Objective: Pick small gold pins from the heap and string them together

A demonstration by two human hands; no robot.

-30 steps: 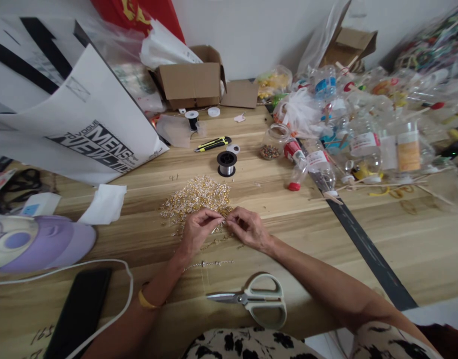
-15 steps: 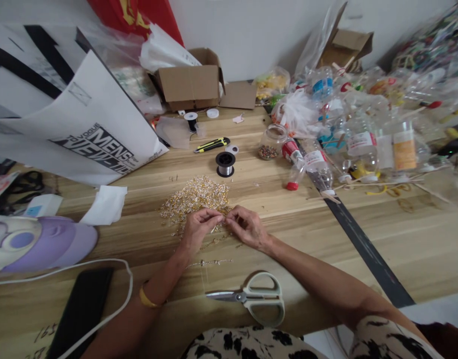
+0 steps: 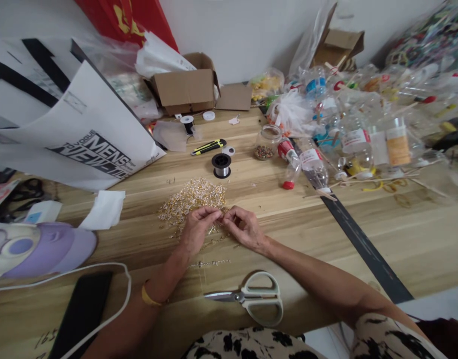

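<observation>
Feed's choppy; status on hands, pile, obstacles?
Left hand, right hand pinching, close together; anything held too small to tell. Jewelry pile just beyond. Scissors clear of hands.

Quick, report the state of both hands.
Left hand: pinched closed; anything held is too small to tell.
Right hand: also pinched closed; whether it holds anything cannot be told.

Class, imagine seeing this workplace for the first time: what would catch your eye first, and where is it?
The glittering heap of small gold and pale pieces near the centre would probably draw the eye first, with the left hand and right hand close together at its near edge. Next might come the big white bag with bold black lettering at the left, and the jumble of clear plastic bottles at the back right.
</observation>
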